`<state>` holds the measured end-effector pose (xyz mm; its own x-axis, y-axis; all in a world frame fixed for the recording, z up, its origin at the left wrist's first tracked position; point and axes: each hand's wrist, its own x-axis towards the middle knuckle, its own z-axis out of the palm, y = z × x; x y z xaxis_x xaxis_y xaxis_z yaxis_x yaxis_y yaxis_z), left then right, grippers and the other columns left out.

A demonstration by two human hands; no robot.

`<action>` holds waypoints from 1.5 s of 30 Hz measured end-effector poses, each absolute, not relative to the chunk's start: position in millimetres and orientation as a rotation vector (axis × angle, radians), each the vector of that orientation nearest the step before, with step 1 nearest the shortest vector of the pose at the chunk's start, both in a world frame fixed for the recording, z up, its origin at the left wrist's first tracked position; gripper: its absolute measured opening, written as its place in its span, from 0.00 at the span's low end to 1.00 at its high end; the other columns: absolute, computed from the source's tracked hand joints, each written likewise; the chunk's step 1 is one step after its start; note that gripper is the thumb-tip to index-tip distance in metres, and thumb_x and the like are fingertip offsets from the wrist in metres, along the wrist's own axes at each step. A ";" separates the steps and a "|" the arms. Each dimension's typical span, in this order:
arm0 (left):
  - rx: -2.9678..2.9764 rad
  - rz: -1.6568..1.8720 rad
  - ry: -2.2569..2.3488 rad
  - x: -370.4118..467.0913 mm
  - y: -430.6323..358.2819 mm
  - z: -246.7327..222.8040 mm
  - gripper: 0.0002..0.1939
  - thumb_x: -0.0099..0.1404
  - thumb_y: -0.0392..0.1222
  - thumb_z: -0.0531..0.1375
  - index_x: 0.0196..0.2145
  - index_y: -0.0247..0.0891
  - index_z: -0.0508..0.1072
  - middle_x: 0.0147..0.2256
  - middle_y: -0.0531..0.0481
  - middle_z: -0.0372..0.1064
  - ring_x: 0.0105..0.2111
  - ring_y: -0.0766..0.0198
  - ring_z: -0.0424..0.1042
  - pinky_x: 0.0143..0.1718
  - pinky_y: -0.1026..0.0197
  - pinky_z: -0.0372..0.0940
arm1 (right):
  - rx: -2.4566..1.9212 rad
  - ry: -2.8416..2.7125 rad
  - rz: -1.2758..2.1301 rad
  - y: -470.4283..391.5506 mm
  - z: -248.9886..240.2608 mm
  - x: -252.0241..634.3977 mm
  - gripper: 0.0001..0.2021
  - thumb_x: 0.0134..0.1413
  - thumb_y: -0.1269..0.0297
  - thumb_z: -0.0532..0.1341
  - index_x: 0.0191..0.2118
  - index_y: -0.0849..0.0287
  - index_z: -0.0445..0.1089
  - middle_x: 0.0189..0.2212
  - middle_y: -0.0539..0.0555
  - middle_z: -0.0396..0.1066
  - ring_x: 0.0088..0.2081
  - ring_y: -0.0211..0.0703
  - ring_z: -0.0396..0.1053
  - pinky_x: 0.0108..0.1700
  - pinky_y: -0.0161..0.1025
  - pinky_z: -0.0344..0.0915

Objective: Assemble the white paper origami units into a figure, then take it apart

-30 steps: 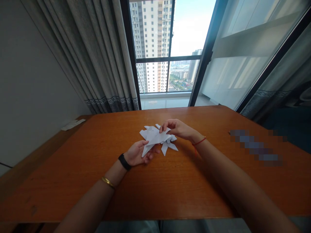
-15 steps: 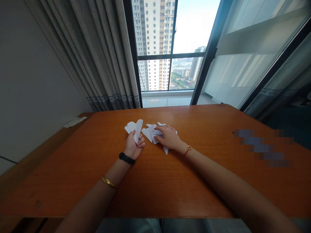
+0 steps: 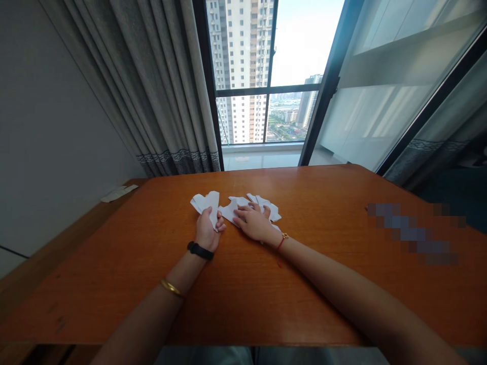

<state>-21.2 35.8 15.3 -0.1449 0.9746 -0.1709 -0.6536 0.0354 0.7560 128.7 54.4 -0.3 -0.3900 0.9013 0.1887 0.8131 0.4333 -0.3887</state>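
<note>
My left hand [image 3: 207,232] is closed around a small fan of white paper pieces [image 3: 207,200], with the thumb pressed on top. To its right, my right hand [image 3: 256,221] lies palm down with fingers spread on a loose heap of white paper pieces [image 3: 272,208]. Part of the heap hides under the palm; the rest juts out beyond the fingers and to the right. The pieces have angular, uneven edges, and they overlap. One piece [image 3: 227,210] sticks out from the heap toward my left hand.
Both forearms rest over a brown wooden table [image 3: 297,299]. A blurred-out patch [image 3: 411,230] covers something on the table's right side. At the far left lies a flat whitish item [image 3: 119,193]. Behind stand a grey curtain [image 3: 163,101] and a window.
My right hand has shifted slightly left and toward me over the heap, baring more pieces behind it. The fan in my left hand has moved a little left.
</note>
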 end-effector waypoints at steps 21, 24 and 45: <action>0.405 1.329 1.066 -21.2 41.9 6.5 0.11 0.69 0.36 0.46 0.34 0.32 0.65 0.23 0.47 0.67 0.19 0.66 0.69 0.23 0.64 0.66 | -1.421 -2.178 0.488 51.4 3.3 123.0 0.14 0.58 0.56 0.54 0.39 0.48 0.76 0.44 0.53 0.73 0.50 0.55 0.57 0.50 0.53 0.47; 0.405 1.318 1.057 -20.4 41.8 7.1 0.10 0.69 0.36 0.47 0.35 0.31 0.66 0.26 0.43 0.69 0.22 0.64 0.71 0.23 0.63 0.66 | -1.356 -2.071 0.507 53.2 4.3 123.1 0.12 0.56 0.60 0.55 0.37 0.51 0.77 0.42 0.52 0.74 0.49 0.53 0.59 0.50 0.52 0.50; 0.398 1.435 1.007 -18.6 40.5 1.5 0.02 0.65 0.34 0.53 0.35 0.34 0.65 0.27 0.47 0.68 0.21 0.67 0.70 0.22 0.66 0.65 | -1.342 -2.058 0.539 50.6 3.3 120.2 0.12 0.55 0.63 0.54 0.38 0.53 0.75 0.40 0.54 0.73 0.47 0.52 0.62 0.50 0.50 0.54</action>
<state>-18.6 40.5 1.5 -0.1646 0.9298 -0.3294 -0.6261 0.1595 0.7632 120.2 50.6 3.3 -0.2950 0.9158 0.2724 0.6645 0.4015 -0.6303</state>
